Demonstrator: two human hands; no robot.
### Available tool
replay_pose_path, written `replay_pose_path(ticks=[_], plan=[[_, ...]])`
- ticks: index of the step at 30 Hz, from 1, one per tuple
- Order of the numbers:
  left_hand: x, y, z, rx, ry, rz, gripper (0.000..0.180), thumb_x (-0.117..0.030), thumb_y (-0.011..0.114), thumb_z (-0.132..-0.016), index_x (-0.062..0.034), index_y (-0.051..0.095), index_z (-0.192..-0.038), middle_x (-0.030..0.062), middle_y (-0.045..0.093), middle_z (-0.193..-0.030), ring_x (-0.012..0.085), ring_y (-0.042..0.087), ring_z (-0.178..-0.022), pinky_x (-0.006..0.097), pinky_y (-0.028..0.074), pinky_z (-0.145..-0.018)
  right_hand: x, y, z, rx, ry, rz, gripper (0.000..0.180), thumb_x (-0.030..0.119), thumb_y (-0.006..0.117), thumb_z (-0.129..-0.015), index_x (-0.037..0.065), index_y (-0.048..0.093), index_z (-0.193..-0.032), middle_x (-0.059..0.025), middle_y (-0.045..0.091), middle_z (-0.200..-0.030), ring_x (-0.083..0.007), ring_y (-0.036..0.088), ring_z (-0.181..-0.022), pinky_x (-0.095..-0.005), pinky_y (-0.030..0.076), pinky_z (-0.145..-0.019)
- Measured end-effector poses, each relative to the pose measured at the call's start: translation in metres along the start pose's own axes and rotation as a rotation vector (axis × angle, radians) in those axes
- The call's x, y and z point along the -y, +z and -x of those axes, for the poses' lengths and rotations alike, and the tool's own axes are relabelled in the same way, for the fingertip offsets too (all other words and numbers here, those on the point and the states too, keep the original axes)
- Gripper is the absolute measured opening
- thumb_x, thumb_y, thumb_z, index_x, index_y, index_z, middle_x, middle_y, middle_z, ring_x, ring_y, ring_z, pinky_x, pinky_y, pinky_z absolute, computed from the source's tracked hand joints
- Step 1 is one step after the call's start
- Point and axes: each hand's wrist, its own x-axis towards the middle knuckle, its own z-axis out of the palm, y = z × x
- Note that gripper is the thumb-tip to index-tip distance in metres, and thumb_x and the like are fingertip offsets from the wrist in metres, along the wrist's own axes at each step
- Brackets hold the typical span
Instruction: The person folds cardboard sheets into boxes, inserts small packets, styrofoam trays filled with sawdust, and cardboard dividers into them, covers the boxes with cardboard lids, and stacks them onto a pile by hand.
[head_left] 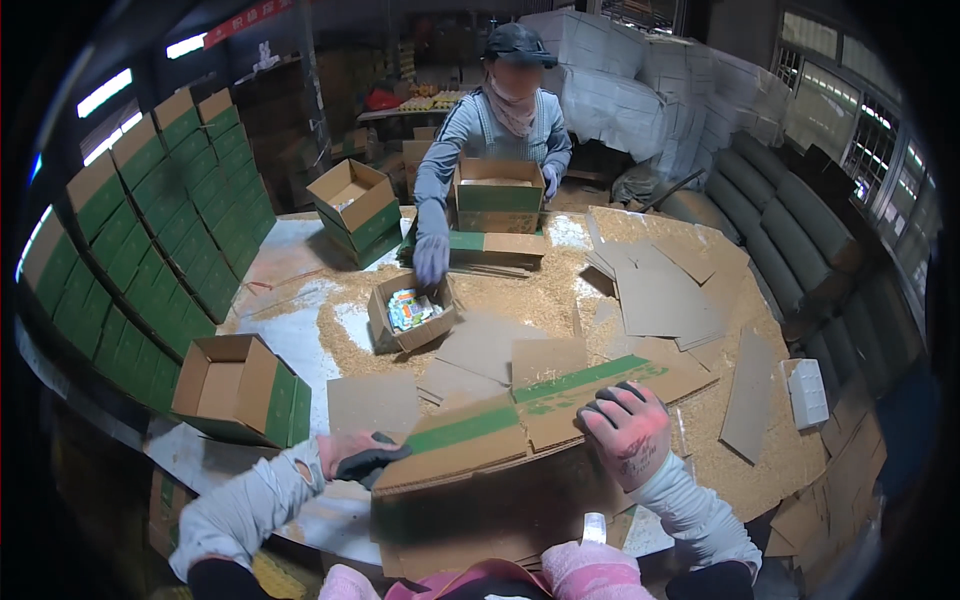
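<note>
On a sawdust-strewn table (300, 330), a flattened green-banded box (520, 425) is gripped at both ends by left hand (355, 457) and right hand (628, 432), fingers clenched; apparently mid-unfolding, squaring it open seems next.

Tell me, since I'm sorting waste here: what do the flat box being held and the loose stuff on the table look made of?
The flat box held by the left hand and right hand looks like corrugated cardboard: matte brown with a printed green band and creased flaps. The loose stuff on the table looks like pale sawdust or husk; too fine to tell which.
</note>
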Motion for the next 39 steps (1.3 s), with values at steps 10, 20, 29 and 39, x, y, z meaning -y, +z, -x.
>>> replay_pose_path(ticks=[10,20,29,39], plan=[[-0.065,0.044,-0.039,0.368,0.198,-0.631,0.042,-0.032,0.037,-0.092,-0.0039,0.043,-0.123,0.0124,0.049,-0.12,0.0227,0.045,-0.109,0.031,0.032,-0.096,0.01,0.052,0.016,0.109,0.011,0.016,0.039,0.016,0.053,-0.074,0.0,0.049,-0.109,-0.0146,0.052,-0.112,-0.0303,0.05,-0.104,-0.0422,0.04,-0.088],[-0.122,0.04,-0.058,-0.744,1.056,-1.897,0.047,-0.025,0.053,-0.078,-0.0063,0.044,-0.12,0.0214,0.051,-0.112,0.0298,0.045,-0.113,0.047,0.031,-0.097,-0.049,0.018,0.031,0.344,-0.31,-0.684,0.02,0.014,0.06,-0.048,0.01,0.051,-0.065,-0.0026,0.054,-0.071,-0.0214,0.055,-0.081,-0.0412,0.04,-0.089],[-0.045,0.125,-0.232,0.477,1.139,-1.436,0.055,-0.018,0.044,-0.084,-0.0081,0.023,-0.135,0.0166,0.02,-0.14,0.0335,0.022,-0.129,0.044,0.018,-0.105,-0.032,0.089,0.09,0.283,0.415,-1.313,0.054,0.018,0.06,-0.07,-0.002,0.042,-0.117,-0.0169,0.046,-0.118,-0.0291,0.044,-0.112,-0.035,0.031,-0.097],[-0.144,0.069,-0.172,0.266,0.7,-0.792,0.071,-0.038,0.057,-0.077,-0.0063,0.024,-0.131,0.0188,0.038,-0.126,0.0263,0.034,-0.118,0.034,0.027,-0.099,0.02,0.117,0.113,-0.107,1.177,-1.096,0.1,0.022,0.077,-0.058,-0.007,0.017,-0.132,-0.0239,0.035,-0.126,-0.0302,0.038,-0.116,-0.0349,0.031,-0.098]])
